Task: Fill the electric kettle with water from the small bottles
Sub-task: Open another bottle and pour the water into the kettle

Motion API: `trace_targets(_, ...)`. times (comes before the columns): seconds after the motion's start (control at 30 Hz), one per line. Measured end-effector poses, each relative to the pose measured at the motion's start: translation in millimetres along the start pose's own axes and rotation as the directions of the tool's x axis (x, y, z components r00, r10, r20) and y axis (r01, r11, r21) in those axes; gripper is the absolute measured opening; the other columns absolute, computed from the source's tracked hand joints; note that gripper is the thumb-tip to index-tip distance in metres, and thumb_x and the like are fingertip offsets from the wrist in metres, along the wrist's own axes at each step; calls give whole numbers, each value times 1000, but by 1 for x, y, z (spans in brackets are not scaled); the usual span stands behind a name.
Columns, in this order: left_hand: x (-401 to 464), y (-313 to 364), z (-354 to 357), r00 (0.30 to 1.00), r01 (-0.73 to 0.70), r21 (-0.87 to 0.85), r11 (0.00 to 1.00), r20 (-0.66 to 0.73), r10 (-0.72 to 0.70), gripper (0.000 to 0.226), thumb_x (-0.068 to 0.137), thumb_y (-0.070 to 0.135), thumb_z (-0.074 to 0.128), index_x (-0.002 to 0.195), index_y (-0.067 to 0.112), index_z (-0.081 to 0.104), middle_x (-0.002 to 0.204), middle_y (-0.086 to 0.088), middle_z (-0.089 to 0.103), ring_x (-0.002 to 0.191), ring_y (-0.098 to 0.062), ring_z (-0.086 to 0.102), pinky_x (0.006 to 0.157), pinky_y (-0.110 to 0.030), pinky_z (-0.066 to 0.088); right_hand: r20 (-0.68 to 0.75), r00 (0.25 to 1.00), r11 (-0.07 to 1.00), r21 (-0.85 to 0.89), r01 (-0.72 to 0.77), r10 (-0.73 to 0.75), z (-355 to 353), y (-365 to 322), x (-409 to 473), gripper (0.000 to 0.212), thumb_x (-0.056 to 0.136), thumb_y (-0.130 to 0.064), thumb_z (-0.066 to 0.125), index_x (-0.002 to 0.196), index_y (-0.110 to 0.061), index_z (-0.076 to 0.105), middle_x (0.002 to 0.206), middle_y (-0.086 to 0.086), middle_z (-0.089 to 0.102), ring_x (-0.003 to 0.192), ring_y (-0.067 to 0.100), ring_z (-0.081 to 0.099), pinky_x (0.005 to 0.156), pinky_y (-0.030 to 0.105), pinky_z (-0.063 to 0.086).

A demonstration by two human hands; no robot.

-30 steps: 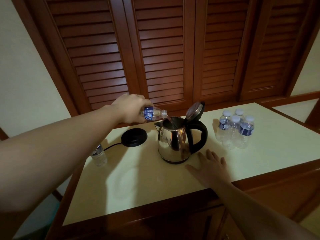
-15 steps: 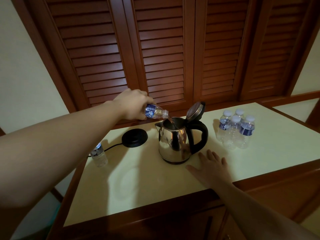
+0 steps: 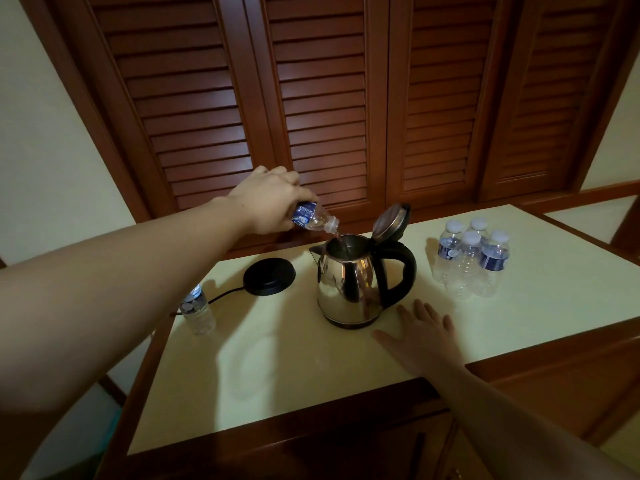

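We've got the kettle (image 3: 349, 285) mid-counter, lid (image 3: 391, 221) flipped up, a thin stream falling from the tilted bottle (image 3: 313, 220) clamped in our left hand (image 3: 273, 202). Our right hand (image 3: 424, 336) lies flat and spread on the countertop (image 3: 277, 375), just beside the kettle's foot, holding nothing. Tip steeper and we'd guess the water glugs, splashing toward the black base (image 3: 269, 280) nearby.

A pale cream tabletop framed in reddish-brown wood (image 3: 284, 382) is seen. On it are set a polished steel electric kettle with a black handle (image 3: 353, 282), a round black power base (image 3: 269, 280), a lone clear plastic bottle (image 3: 198, 311), four capped clear bottles clustered together (image 3: 471, 258), and a flat right hand (image 3: 426, 337).
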State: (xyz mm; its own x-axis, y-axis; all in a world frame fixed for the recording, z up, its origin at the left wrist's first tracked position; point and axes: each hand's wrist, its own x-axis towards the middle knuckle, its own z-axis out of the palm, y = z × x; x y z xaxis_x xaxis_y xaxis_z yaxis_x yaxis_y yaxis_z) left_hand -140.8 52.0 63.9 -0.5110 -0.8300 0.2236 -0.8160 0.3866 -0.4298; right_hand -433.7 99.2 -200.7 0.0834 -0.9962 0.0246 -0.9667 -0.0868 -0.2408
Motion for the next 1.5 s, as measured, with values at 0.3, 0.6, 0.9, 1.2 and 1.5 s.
trace_targets(0.3, -4, 6, 14, 999, 11, 4, 1000, -48, -10, 66, 88, 35, 73, 149, 42, 51, 123, 0, 56, 118, -26, 50, 99, -47, 42, 8, 1000, 1000, 16, -2, 1, -1, 1, -2, 99, 84, -92, 22, 163, -32, 25, 174, 9, 12, 161, 28, 7, 129, 58, 7)
trace_targets(0.6, -17, 16, 39, 969, 232, -269, 935, -21, -247, 64, 85, 38, 78, 144, 31, 54, 118, 0, 60, 111, -24, 59, 89, -40, 48, 11, 1000, 1000, 21, -18, 18, -1, -1, -1, 100, 83, -92, 22, 162, -32, 26, 174, 8, 12, 161, 28, 7, 128, 57, 7)
trace_targets(0.9, -64, 22, 72, 867, 430, -673, 601, 122, -484, 54, 78, 40, 88, 125, 30, 62, 104, 7, 75, 90, -14, 72, 81, -38, 62, 4, 1000, 1000, -2, -19, 19, -3, -5, 1, 82, 89, -83, 33, 149, -30, 48, 164, 6, 36, 154, 29, 26, 123, 56, 21)
trace_targets(1.2, -130, 42, 119, 784, 499, -750, 434, 178, -595, 52, 78, 37, 89, 121, 28, 60, 98, 6, 69, 90, -21, 69, 75, -34, 52, 137, 926, 912, 272, 305, -351, -5, -80, -15, 49, 99, -57, 55, 139, -29, 58, 127, -9, 53, 115, 11, 53, 100, 28, 45)
trace_targets(1.5, -183, 64, 137, 856, 432, -773, 464, 188, -482, 49, 84, 42, 83, 124, 37, 56, 105, 23, 63, 91, 8, 63, 69, -7, 48, 126, 898, 878, 303, 370, -422, -9, -117, -16, 34, 101, -51, 59, 116, -22, 65, 104, -9, 54, 90, 7, 53, 85, 32, 51)
